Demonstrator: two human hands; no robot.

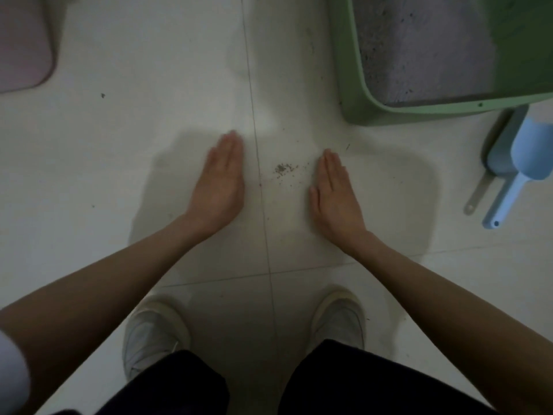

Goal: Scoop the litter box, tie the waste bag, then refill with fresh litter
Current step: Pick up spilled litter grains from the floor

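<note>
Both the left hand (220, 178) and right hand (335, 190) hover flat, fingers straight, empty. The pale blue plastic scoop (520, 166) lies beside the green plastic litter box (356, 94), at the right. It looks light and stiff; grip its handle, which points toward the person, bowl away.

Probably a home: tiled floor (149, 115), litter box (353, 85), mat (24, 55)
</note>
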